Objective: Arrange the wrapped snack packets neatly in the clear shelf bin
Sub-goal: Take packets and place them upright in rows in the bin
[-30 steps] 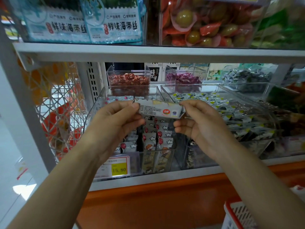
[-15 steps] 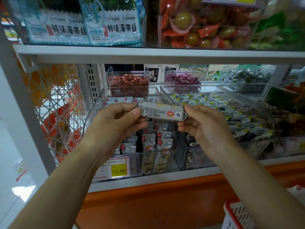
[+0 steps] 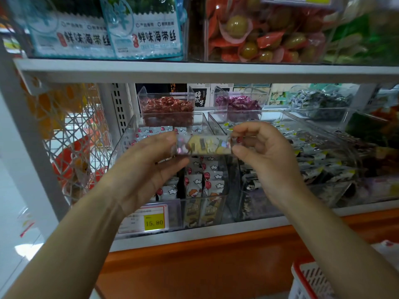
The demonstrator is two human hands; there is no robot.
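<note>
Head view showed left hand [image 3: 149, 167] and right hand [image 3: 265, 156] fingertips pinched on the ends of a small snack packet [image 3: 205, 145], held level above the clear bin [image 3: 127, 143] of matching packets. Light and crinkly, probably slippery; end seals seemed safest. Its print was blurred.

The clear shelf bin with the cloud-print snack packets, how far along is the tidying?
Mostly done, it seems: the clear plastic shelf bin already holds rows of white cloud-print wrapped packets standing fairly neatly. In hand: one blurred yellow-and-white packet, pinched at its ends by the left hand and right hand, above the bin. Left: setting it into a row; whether more packets wait is not visible.
</note>
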